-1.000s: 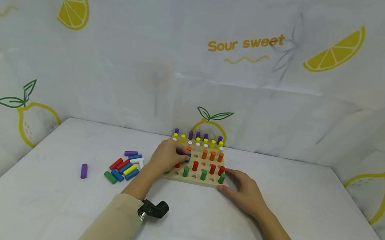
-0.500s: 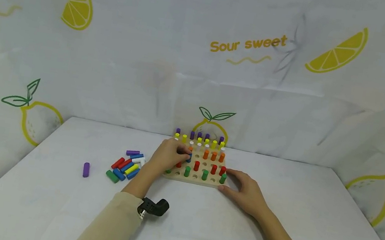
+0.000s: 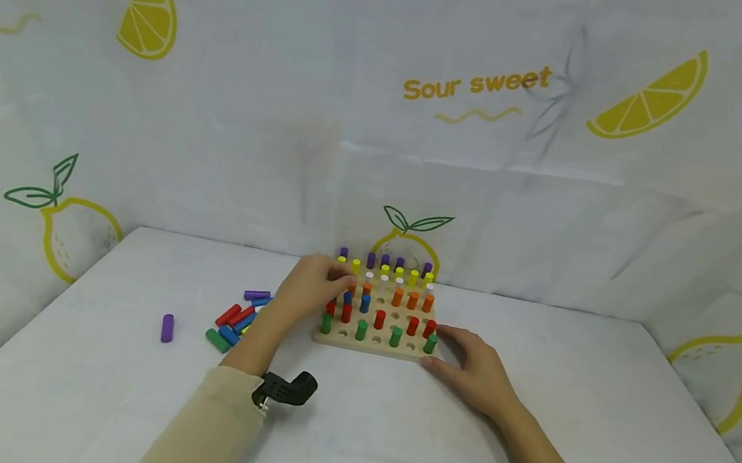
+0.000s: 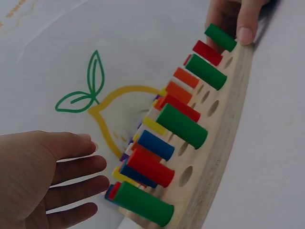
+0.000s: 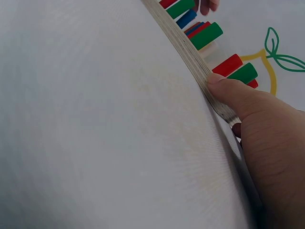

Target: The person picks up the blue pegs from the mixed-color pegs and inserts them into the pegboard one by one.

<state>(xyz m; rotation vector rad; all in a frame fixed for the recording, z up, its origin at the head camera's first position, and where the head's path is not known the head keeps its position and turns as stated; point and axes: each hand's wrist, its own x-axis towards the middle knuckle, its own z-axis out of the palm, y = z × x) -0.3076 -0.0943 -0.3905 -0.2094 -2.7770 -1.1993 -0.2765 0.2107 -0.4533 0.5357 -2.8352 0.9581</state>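
Note:
A wooden pegboard point(image 3: 373, 348) lies on the table with rows of coloured pegs standing in its holes. My left hand point(image 3: 313, 287) hovers over its left side, and in the left wrist view the fingers point(image 4: 78, 167) are extended and hold nothing. Close by the hand stands a blue peg point(image 3: 364, 304), upright in the board. My right hand point(image 3: 476, 371) holds the board's front right corner; in the right wrist view the thumb point(image 5: 217, 79) presses on the front edge. Its other fingers are mostly hidden behind the board. Green pegs point(image 4: 183, 126) stand along the front row.
Left of the board lies a pile of loose pegs, among them a red peg point(image 3: 228, 314) and a green peg point(image 3: 218, 340), partly covered by the left forearm. A purple peg point(image 3: 168, 328) lies apart, farther left. Behind the table hangs a lemon-printed cloth point(image 3: 243, 163).
My left hand has let go of the blue peg, which stays in the board, and has moved left and back. My right hand has kept its place on the corner.

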